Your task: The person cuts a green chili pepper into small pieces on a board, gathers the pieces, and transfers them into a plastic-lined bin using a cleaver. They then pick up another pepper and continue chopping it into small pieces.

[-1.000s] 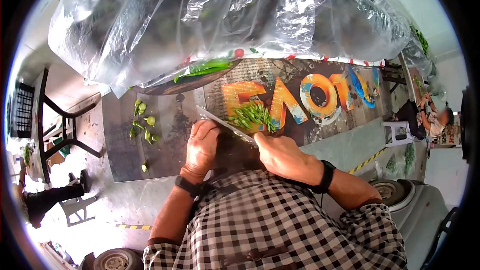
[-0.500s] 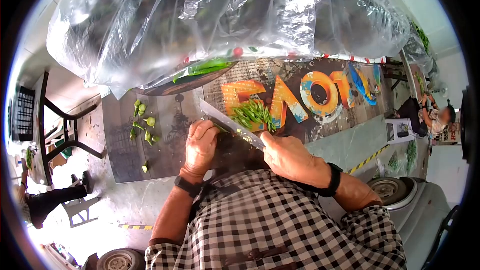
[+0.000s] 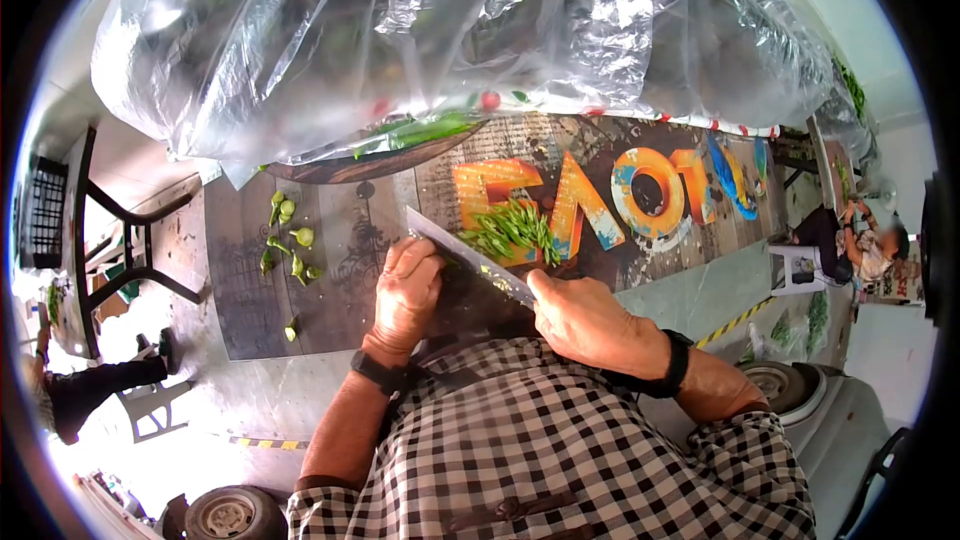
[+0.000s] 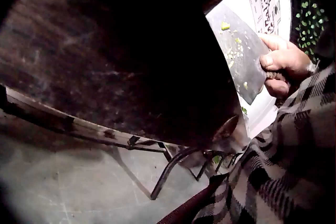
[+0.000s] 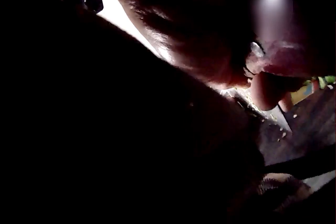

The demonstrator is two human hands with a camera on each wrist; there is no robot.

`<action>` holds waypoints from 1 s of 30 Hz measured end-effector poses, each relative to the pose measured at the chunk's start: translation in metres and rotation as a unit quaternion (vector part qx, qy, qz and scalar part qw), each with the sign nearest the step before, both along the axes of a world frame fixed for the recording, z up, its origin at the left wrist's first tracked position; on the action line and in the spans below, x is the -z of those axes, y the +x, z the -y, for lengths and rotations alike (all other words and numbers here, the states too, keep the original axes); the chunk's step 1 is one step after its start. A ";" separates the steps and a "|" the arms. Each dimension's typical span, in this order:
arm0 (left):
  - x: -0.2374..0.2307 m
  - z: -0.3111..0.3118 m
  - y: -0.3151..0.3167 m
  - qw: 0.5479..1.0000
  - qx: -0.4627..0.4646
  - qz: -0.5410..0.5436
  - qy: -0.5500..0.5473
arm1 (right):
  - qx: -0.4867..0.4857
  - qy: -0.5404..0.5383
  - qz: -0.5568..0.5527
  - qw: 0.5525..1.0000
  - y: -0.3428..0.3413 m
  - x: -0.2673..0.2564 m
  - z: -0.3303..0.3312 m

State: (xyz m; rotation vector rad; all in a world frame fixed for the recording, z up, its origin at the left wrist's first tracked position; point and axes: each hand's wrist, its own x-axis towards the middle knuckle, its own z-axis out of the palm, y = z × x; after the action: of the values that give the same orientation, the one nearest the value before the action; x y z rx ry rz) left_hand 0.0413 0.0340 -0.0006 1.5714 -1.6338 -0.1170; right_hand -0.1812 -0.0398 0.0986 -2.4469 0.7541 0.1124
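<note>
In the head view, my right hand [image 3: 598,322] grips a broad-bladed kitchen knife [image 3: 468,255], its blade slanting up and left with small pale bits stuck on it. My left hand [image 3: 405,290] is close beside the blade near its tip, fingers curled over a green vegetable that they mostly hide. A pile of thin green vegetable strips [image 3: 512,230] lies just beyond the knife. Several cut green stem tops [image 3: 300,237] lie on the table to the left. The left wrist view shows the speckled blade [image 4: 239,50] and the fingers [image 4: 286,61] gripping it at the handle end.
Clear plastic sheeting [image 3: 400,50] covers a large heap along the table's [image 3: 340,280] far side. Long green vegetables [image 3: 415,130] show under its edge, by a dark round board [image 3: 370,168]. A person [image 3: 870,245] sits at far right; dark-trousered legs [image 3: 110,390] show at left.
The knife blade has tilted and shifted slightly beside my left hand, and my right hand has moved a little to the right. The left hand stays curled in place; the green pile looks the same.
</note>
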 end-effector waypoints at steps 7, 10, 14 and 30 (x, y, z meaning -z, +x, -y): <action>0.001 0.000 0.003 1.000 0.015 -0.002 0.013 | -0.043 -0.009 0.006 0.999 0.018 0.002 0.001; 0.000 0.001 0.002 1.000 0.009 -0.007 0.000 | -0.024 -0.006 0.075 0.997 0.032 0.013 0.005; -0.001 0.001 0.000 1.000 -0.002 -0.004 -0.009 | -0.004 -0.065 0.122 0.990 0.051 0.021 0.005; 0.003 -0.003 0.003 1.000 0.021 0.007 0.004 | 0.060 -0.023 0.071 0.995 -0.011 0.021 -0.001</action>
State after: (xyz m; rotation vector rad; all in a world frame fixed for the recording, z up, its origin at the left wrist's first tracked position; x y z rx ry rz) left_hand 0.0442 0.0371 -0.0034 1.5476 -1.6792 -0.1356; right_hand -0.1923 -0.0392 0.0780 -2.4158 0.8452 -0.1248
